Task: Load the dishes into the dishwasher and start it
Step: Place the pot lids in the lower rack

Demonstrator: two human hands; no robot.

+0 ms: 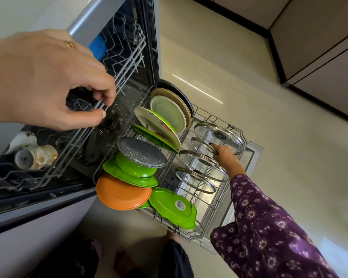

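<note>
The left hand (48, 81) wears 1 gold ring (69, 45), while the right hand (225, 155) comes out of a purple sleeve (259, 217) printed with small pale flowers (each with a darker centre).

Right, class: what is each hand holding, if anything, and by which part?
The left hand pinches the upper rack by its front rim wire. The right hand grips a glass lid, seemingly at its dark knob.
</note>
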